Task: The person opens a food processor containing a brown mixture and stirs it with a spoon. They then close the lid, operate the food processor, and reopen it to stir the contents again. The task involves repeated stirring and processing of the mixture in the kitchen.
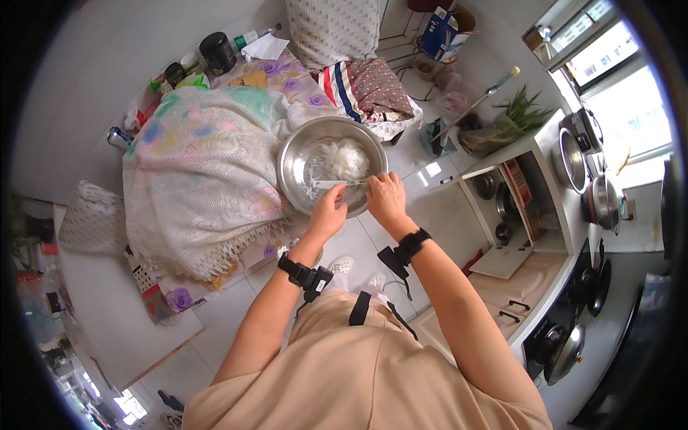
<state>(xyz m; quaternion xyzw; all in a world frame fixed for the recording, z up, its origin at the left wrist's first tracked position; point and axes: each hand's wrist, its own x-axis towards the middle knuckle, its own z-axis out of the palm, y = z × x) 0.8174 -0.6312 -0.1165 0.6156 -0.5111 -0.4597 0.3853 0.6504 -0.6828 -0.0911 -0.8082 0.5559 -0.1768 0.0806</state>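
A stainless steel basin (288, 180) stands in front of me, with a heap of white shreds (346, 158) inside and loose shreds along its left side. A thin, flat white implement (328, 184), possibly a knife or grater, lies across the near part of the basin. At its right end, over the rim, my right hand (387, 199) grips it with curled fingers. My left hand (327, 210) is at the near rim, thumb and index finger apart, nothing visible between them. Its index fingertip is close to the implement's lower edge; contact is unclear.
Left of the basin, a lace cloth (204, 177) covers a bulky shape on the table. Jars (217, 52) and a can (119, 137) stand behind it. Cushions (376, 88) sit beyond the basin. To the right are an open cabinet (510, 199), a counter with pots (604, 201) and a stove (556, 317).
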